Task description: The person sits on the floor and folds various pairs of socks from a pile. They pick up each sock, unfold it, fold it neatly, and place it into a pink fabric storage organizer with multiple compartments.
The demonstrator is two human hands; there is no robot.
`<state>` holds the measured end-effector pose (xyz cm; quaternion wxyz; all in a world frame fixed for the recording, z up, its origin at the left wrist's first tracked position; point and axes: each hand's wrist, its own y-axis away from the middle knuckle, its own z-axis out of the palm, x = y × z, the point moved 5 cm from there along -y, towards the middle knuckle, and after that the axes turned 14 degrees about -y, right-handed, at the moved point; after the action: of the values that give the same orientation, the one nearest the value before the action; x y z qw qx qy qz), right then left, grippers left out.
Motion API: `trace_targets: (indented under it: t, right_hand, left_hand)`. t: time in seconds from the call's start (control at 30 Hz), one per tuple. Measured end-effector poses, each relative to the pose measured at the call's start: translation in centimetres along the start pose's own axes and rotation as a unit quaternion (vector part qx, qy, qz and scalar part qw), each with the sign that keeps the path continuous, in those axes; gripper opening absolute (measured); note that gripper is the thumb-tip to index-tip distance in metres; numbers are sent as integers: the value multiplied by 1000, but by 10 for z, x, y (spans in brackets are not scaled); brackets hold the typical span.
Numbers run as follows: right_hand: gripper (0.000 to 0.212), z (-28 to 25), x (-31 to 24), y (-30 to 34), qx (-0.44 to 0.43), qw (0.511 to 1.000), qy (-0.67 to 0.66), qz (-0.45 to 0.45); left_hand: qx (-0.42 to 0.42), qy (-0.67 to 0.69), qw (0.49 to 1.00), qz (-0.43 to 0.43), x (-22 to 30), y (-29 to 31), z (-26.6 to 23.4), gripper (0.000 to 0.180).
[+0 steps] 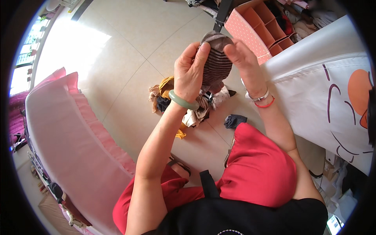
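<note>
A brown-and-dark striped sock [217, 64] is held up in front of me, its plain greyish cuff at the top. My left hand [188, 72] is closed on the sock's left side, with the thumb at the cuff. At the cuff's right edge, my right hand [246, 66] pinches with its thumb; its other fingers are partly hidden behind. Below the hands, a loose pile of socks [192, 117] in mustard, white, black and beige lies on the floor, partly covered by my left wrist. A dark ribbed sock [235, 120] sits apart, near my right knee.
A pink dotted box [246, 33] with orange compartments stands at the upper right, beside heaped clothes. Along the right runs a white cover [313, 94] with a cartoon print. A pink ruffled cover [74, 129] fills the left side. Pale tiled floor [129, 51] lies between.
</note>
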<state>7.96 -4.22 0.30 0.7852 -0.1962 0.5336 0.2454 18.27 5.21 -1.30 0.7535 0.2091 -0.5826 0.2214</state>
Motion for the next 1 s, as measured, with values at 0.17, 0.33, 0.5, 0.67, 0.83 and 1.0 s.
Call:
trace_targets:
  t: [0.17,0.33,0.5,0.67,0.83,1.0]
  right_hand:
    - [25,-8,-11,2,6,995,92,-34]
    - [23,2,-27,-3,54,986,86,-132]
    - [23,0,-26,-3,78,965,151,-200]
    - [19,-4,-29,-5,79,966,165,-184]
    - [20,-4,-2,0,34,986,122,-112]
    - [21,7,1,7,10,987,138,-76]
  left_hand:
    - [30,-71,995,63,-3,0,-1,32]
    - [37,-137,990,-5,-41,20,2,37]
    - [151,-103,982,45,-47,27,21,18]
    - [187,-203,959,64,-58,29,-12,17]
    - [64,-132,988,48,-49,32,-16,27]
    - [3,-83,997,-3,2,18,-8,56]
